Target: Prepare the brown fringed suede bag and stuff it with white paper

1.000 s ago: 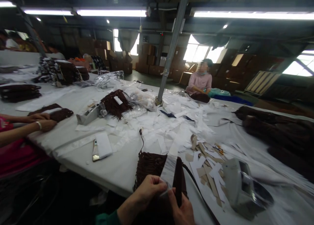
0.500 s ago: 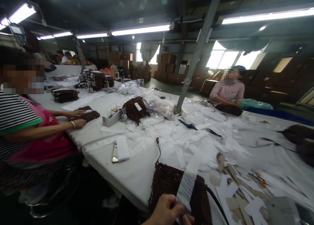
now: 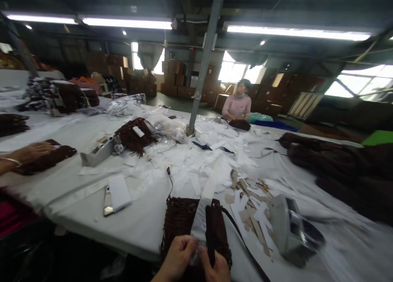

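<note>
A dark brown fringed bag [image 3: 176, 216] lies at the near table edge, its strap [image 3: 238, 228] trailing off to the right. Across it runs a thin white strip of paper or tissue [image 3: 201, 214], slanting up and away. My left hand [image 3: 179, 253] pinches the strip's lower end between thumb and fingers. Close beside it, my right hand [image 3: 216, 267] is closed at the same end, its thumb against the strip. A narrow dark brown band [image 3: 210, 228] stands over the bag just above my right fingers; whether they hold it too is unclear.
White scraps [image 3: 184, 163] cover the table's middle. Right of the bag lie beige and white offcuts [image 3: 251, 216] and a grey tape dispenser [image 3: 294, 233]. A phone with white paper [image 3: 118, 194] lies left. A metal post [image 3: 204, 60] rises mid-table. Co-workers' hands [image 3: 33, 153] show left; another person [image 3: 238, 105] sits opposite.
The view has swung right, bringing the tape dispenser and dark cloth pile into sight. My right hand, mostly hidden before, now shows beside my left at the strip.
</note>
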Tool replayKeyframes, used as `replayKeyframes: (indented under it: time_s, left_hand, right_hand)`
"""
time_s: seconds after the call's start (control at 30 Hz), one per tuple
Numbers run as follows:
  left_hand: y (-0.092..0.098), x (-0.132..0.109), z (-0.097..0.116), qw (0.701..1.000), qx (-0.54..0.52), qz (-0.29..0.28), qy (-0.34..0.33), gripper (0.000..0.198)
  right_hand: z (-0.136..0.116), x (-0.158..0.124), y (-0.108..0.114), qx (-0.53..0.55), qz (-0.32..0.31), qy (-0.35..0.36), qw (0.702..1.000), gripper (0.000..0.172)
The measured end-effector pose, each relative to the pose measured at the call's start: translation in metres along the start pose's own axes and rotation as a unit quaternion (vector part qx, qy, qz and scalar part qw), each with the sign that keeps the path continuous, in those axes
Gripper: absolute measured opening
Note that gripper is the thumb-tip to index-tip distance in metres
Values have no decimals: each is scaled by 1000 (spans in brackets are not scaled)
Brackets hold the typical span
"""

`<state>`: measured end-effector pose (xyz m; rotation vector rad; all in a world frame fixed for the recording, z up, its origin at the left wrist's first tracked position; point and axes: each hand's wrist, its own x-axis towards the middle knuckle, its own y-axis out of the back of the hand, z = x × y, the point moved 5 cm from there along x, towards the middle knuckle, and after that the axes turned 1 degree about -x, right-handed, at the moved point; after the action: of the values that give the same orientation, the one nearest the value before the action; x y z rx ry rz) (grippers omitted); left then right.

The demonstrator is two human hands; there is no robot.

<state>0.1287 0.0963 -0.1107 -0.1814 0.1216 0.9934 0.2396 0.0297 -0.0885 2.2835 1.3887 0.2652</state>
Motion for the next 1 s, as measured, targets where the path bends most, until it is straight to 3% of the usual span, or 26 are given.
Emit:
replayKeyframes:
  time_s: [0.23,0.4,0.53,0.63,0.83,1.0]
  left_hand:
    - [-3,2,-17,998,-23,-57,23,53]
    - [1,4,-38,998,-8,-41,50,45]
    - [0,6,-50,999,-28,-12,25,46]
    - [-1,5,-46,1000,-23,0,13,49]
    - [2,5,-17,1000,20,-6,17,56]
    - [34,17,-7,996,33,79,21,62]
  right_hand:
    - [19,-1,-3,53,-8,-19,998,62]
    - [18,-5,1,78,-17,-18,997,51]
    - [5,-9,7,82,-23,-18,996,45]
    - [3,-9,7,65,-21,-21,997,48]
    - [15,3,7,46,2,-28,999,55]
    - [34,26,24,-13,12,-59,998,50]
